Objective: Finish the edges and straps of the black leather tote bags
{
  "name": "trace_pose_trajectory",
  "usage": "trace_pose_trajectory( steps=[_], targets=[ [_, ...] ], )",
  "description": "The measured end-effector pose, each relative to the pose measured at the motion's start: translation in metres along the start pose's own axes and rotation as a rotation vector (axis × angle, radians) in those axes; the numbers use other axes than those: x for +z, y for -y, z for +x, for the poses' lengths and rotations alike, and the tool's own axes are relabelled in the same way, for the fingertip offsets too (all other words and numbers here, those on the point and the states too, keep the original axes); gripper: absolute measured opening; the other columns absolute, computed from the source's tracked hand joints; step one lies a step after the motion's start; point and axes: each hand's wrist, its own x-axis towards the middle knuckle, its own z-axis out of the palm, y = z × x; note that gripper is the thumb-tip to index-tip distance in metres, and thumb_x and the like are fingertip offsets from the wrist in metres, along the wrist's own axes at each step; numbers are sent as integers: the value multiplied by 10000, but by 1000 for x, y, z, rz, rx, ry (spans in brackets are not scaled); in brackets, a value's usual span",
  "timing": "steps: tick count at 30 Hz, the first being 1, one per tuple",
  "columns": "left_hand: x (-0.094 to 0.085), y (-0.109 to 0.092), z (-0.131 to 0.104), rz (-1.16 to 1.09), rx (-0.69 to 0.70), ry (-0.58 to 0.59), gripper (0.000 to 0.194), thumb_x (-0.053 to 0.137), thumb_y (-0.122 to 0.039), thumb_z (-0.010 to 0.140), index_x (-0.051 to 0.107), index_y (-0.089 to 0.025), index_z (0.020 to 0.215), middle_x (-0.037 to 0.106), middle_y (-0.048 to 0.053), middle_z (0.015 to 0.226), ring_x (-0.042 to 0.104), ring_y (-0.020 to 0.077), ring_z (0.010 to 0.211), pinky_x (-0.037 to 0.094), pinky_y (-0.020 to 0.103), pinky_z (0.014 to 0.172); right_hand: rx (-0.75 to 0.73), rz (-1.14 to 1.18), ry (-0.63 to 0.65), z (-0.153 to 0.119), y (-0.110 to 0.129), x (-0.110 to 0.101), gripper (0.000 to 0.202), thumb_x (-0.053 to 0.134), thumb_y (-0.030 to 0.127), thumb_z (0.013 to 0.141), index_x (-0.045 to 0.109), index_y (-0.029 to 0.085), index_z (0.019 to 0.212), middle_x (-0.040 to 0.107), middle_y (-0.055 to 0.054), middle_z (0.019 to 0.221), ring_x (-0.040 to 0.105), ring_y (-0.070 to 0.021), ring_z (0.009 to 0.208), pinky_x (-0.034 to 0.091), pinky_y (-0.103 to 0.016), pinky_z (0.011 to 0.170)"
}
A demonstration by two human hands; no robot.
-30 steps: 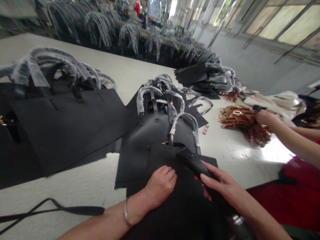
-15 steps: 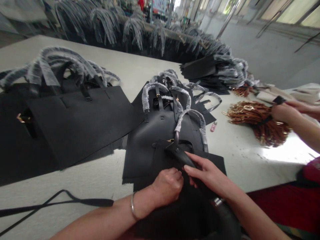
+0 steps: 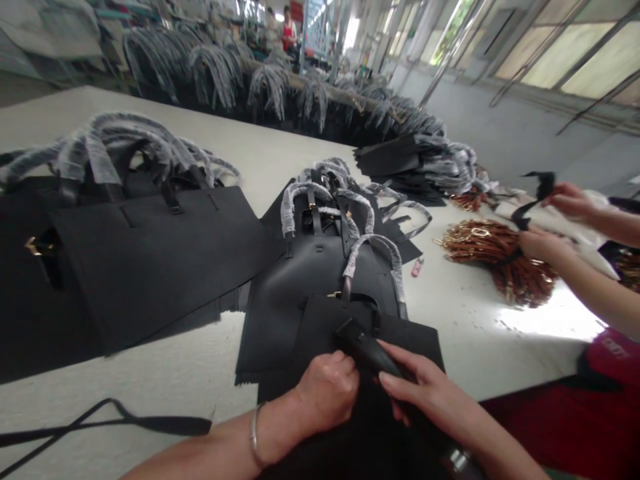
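Note:
My right hand (image 3: pixel 417 380) is wrapped around a black hand-held tool (image 3: pixel 367 348) with a broad, flat front end; its exact kind is unclear. The tool's tip points at a black leather bag panel (image 3: pixel 325 323) with a plastic-wrapped handle (image 3: pixel 376 241) and a small gold buckle. My left hand (image 3: pixel 330 387) is closed in a fist just left of the tool, low over the black leather. Whatever its fingers grip is hidden. Under and behind this panel lie more black bag pieces (image 3: pixel 280 280) with wrapped handles. A silver bangle circles my left wrist.
Left on the pale table (image 3: pixel 165 373) lie large black bag panels (image 3: pixel 170 257) and a black strap (image 3: pixel 165 425). A small pink tool (image 3: pixel 417 267) sits to the right. Beyond it, a co-worker's hands (image 3: pixel 545 243) handle black strip by brown straps (image 3: pixel 493 257). Panels are stacked behind.
The view has tilted up a little. The tool's tip has dropped away from the handle's base onto the panel. The co-worker's hands have lifted and spread, with the black strip between them.

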Motion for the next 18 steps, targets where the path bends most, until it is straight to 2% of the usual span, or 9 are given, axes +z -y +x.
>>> trace_pose_trajectory(
  steps=[2, 5, 7, 9, 12, 15, 16, 18],
  targets=[
    [-1, -1, -1, 18, 0, -15, 78, 539, -170, 809, 581, -165, 744, 608, 61, 743, 565, 189, 685, 488, 291, 588, -73, -8, -48, 8, 5, 4, 725, 656, 433, 814, 414, 183, 1450, 597, 34, 628, 562, -140, 526, 462, -259, 499],
    [-6, -4, 0, 37, -6, -8, 83, 534, -178, 819, 576, -168, 749, 608, 54, 749, 570, 186, 682, 485, 288, 587, -197, -6, -161, 7, 12, -3, 739, 658, 437, 818, 388, 195, 1461, 628, 11, 714, 571, -152, 596, 486, -280, 554],
    [-11, -6, 4, 36, -51, 24, 114, 523, -209, 843, 568, -176, 743, 606, 52, 755, 574, 192, 687, 485, 293, 583, -241, 2, -240, -3, 9, -13, 763, 657, 451, 822, 354, 194, 1474, 643, -5, 758, 574, -162, 627, 498, -299, 597],
    [-17, -6, 15, 22, -151, 60, 134, 512, -251, 870, 566, -183, 768, 606, 51, 759, 581, 199, 694, 493, 303, 593, -235, 23, -294, -13, -4, -24, 790, 655, 475, 822, 330, 175, 1476, 636, -5, 721, 571, -173, 623, 498, -314, 606],
    [-24, -1, 44, 8, -291, 47, 121, 500, -186, 877, 571, -169, 974, 622, 68, 852, 595, 215, 777, 518, 323, 666, -181, 95, -341, -22, -34, -30, 862, 680, 527, 785, 306, 162, 1470, 660, -24, 756, 571, -180, 597, 504, -330, 581],
    [-25, 15, 82, 60, -231, -10, 309, 431, -18, 849, 536, -125, 1119, 606, 121, 1029, 571, 236, 961, 519, 346, 797, -159, 161, -389, -19, -67, -24, 950, 703, 585, 735, 276, 176, 1477, 679, -118, 1076, 610, -183, 630, 528, -341, 580],
    [-24, 21, 94, 100, -201, 2, 308, 409, 9, 848, 552, -114, 1092, 600, 133, 1042, 562, 240, 985, 514, 354, 818, -171, 171, -409, -16, -76, -20, 963, 702, 598, 727, 272, 182, 1482, 647, -147, 1190, 645, -206, 700, 541, -343, 596],
    [-22, 34, 117, 182, -180, 55, 255, 397, 15, 862, 594, -100, 977, 609, 143, 982, 573, 244, 944, 514, 364, 806, -223, 156, -446, -9, -92, -14, 930, 694, 592, 736, 303, 194, 1480, 548, -169, 1379, 658, -281, 1001, 573, -355, 724]
  ],
)
